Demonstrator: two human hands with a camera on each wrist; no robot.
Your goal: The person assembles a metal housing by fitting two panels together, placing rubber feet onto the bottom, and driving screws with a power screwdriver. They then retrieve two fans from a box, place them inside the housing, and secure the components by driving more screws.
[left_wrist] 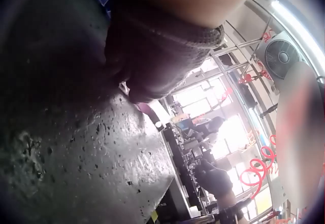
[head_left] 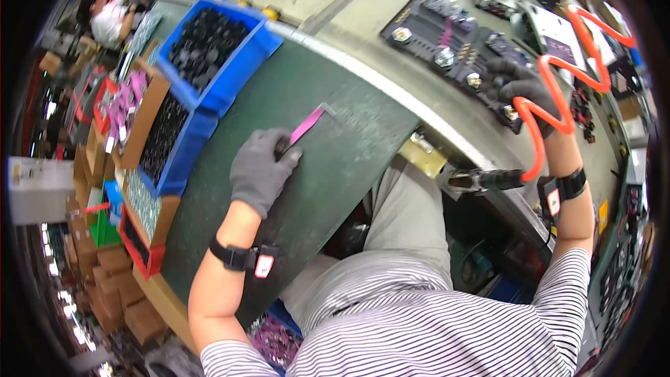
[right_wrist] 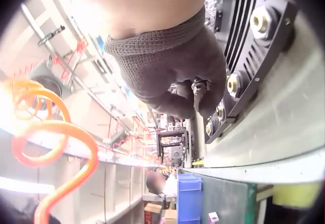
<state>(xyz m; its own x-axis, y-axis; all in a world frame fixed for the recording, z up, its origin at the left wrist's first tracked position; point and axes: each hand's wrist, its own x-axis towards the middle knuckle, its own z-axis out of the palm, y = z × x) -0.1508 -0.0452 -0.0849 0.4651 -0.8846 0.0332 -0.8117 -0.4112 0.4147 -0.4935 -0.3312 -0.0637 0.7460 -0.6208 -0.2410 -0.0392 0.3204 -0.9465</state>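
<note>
On the green tabletop (head_left: 279,98), the gloved left hand (head_left: 262,171) pinches the near end of a magenta strip (head_left: 307,124), whose far end has a clear or grey tip. The left wrist view shows this hand (left_wrist: 157,56) low against the surface, with part of the strip (left_wrist: 148,111) beyond it. At the black unit with brass-coloured nuts (head_left: 419,24), the gloved right hand (head_left: 527,91) is over the near end. In the right wrist view that hand (right_wrist: 172,72) has curled fingers round a small metallic part (right_wrist: 198,88), beside the unit (right_wrist: 244,56).
Blue bins (head_left: 227,91) of black parts line the left side, by a cardboard box of magenta pieces (head_left: 129,101). An orange coiled hose (head_left: 593,63) passes the right forearm to a dark tool (head_left: 481,180) at the bench edge. Another person (head_left: 110,19) is at upper left.
</note>
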